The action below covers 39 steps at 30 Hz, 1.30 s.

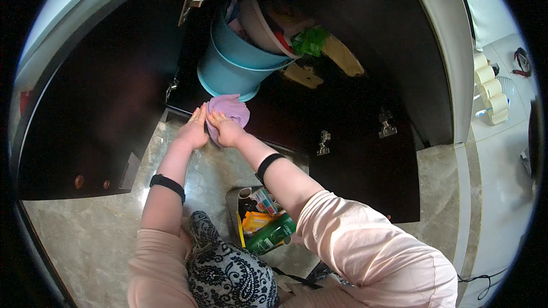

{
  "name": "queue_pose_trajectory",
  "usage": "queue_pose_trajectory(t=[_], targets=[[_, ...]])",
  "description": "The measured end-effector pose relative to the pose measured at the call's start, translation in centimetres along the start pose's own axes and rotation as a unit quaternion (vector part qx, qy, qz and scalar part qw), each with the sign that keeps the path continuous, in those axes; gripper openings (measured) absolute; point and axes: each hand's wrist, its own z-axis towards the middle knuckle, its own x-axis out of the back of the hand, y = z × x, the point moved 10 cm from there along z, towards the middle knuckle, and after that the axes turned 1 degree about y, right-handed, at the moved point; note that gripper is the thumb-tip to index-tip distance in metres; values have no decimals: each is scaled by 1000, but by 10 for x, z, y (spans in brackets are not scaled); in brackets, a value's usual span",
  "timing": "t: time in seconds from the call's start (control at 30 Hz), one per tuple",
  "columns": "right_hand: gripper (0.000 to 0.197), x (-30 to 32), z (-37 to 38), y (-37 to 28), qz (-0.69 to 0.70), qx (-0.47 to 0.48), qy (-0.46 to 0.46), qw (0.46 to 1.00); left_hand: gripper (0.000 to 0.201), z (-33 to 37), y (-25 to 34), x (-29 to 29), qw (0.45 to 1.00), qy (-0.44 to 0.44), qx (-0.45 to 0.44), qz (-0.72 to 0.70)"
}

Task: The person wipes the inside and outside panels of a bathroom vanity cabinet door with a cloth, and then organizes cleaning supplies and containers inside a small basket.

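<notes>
The lilac cloth [233, 108] lies bunched at the cabinet's [342, 108] front edge, just before the blue bucket [228, 74]. The right hand [229, 130] rests on it, fingers extended; whether they pinch, I cannot tell. The left hand [194, 131] lies alongside, fingers straight. Pushing inward with 2 hands could jolt the bucket, toppling its leaning basin [255, 23].

Dark-brown cabinet [399, 51], doors [97, 102] swung open, metal hinges [387, 128] exposed. Floor [68, 234]: glossy beige-grey marbling, glare left of centre. White tiling [496, 165] far right.
</notes>
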Motion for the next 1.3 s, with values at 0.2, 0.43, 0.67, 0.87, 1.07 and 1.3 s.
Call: queue_pose_trajectory(t=[0.2,0.43,0.67,0.87,1.07,1.3], targets=[[68,12,5,-6,-33,-38,44,998,75,14,-18,-17,992,3,-8,122],[66,9,-37,34,-67,-51,75,994,78,19,-20,-27,973,-5,12,231],[42,37,-82,87,17,-194,-12,981,82,12,-24,-26,966,-61,46,246],[34,128,-85,75,519,-191,248,795,81,16,-18,-33,957,-60,36,282],[79,166,-37,-5,741,-183,61,643,84,22,-37,-39,950,-55,46,303],[62,176,-2,2,831,-238,63,500,84,23,-7,-36,955,-55,40,289]])
